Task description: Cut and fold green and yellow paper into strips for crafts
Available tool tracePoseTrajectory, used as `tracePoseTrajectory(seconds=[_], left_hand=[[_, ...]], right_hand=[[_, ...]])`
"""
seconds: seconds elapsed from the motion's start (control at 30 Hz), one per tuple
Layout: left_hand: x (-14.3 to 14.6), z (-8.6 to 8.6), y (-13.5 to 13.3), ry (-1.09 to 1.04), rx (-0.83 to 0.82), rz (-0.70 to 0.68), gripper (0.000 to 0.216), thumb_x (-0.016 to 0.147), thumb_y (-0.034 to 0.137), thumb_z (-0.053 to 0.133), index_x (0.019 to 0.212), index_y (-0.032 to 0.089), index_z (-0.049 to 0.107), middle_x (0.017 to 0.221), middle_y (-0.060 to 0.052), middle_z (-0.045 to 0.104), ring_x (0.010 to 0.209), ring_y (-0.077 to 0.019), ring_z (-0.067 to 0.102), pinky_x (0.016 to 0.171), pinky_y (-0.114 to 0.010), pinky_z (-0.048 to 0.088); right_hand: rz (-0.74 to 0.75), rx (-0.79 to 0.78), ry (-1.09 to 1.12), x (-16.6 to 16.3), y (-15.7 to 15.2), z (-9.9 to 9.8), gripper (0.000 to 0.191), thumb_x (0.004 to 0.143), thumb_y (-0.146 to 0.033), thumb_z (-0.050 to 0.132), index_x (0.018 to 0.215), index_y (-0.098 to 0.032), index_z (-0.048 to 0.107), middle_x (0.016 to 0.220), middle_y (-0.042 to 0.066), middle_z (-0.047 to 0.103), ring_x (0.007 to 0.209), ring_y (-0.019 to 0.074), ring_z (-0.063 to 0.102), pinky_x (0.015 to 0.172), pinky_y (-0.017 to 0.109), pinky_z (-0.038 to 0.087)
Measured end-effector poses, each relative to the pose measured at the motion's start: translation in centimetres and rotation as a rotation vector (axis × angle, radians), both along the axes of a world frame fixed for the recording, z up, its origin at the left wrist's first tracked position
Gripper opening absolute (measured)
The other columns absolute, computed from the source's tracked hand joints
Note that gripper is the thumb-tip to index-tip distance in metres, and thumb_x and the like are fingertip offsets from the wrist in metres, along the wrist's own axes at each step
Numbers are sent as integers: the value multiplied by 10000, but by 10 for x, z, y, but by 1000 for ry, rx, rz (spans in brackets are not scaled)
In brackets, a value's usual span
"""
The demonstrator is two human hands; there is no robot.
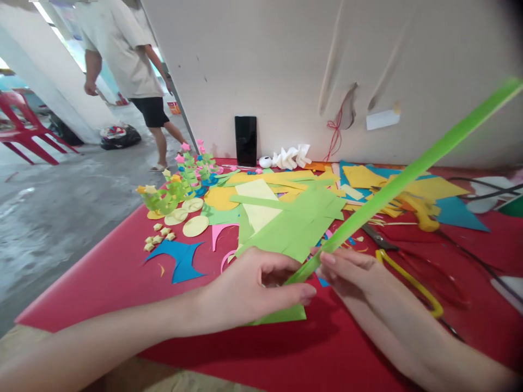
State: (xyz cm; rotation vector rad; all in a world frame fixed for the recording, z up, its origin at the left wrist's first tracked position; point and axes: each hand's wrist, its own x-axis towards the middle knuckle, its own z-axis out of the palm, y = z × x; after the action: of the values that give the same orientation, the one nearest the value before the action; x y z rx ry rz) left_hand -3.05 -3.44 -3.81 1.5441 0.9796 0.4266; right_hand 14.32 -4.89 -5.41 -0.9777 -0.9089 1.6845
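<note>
Green paper strip (392, 190) slants up rightward above the table (110, 272), toward its near edge. Our left hand (245, 288) reaches in almost level, thumb and fingers curved around the lower end, whether gripping we cannot tell; our right hand (359, 277), angled inward, pinches the strip between thumb and fingertips.

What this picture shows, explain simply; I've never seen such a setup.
No machine here: one picture, from a camera worn on a person's head, looking forward and down. The bare right hand pinches a long, narrow, light-green paper strip; the bare left hand curls around its lower end. On the red-covered table lie flat green, yellow and blue paper pieces, small pale-yellow folded stars, and scissors with dark metal blades. At the back stands a black rectangular phone.
</note>
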Motion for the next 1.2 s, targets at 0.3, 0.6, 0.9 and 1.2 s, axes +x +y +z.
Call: tracePoseTrajectory(seconds=[0.3,0.6,0.9,1.2], left_hand=[[2,-1,-5,-206,-123,38,250,842,277,494,783,102,663,810,-62,714,766,-157,678,729,-229,545],[1,3,-10,-165,-179,20,276,855,276,472,788,82,655,768,-86,721,719,-145,685,627,-172,539],[5,-3,-4,-88,-150,-1,220,803,292,542,720,101,615,809,-92,715,783,-189,681,638,-218,541],[3,-7,-2,-245,-170,49,242,859,270,470,721,120,600,736,-41,709,734,-139,680,651,-192,545]], right_hand=[[151,60,-52,-9,-11,-7,110,745,-332,627,720,-234,670,618,3,567,630,142,544,641,270,483],[-111,66,-45,8,1,3,102,612,-304,750,646,-241,678,644,-2,625,617,134,578,594,235,525],[-194,37,-82,10,7,0,128,588,-306,757,597,-220,664,581,-8,543,552,98,483,519,195,482],[66,-79,5,-7,-7,-10,111,631,-289,719,684,-224,647,595,-7,563,591,140,523,616,289,473]])
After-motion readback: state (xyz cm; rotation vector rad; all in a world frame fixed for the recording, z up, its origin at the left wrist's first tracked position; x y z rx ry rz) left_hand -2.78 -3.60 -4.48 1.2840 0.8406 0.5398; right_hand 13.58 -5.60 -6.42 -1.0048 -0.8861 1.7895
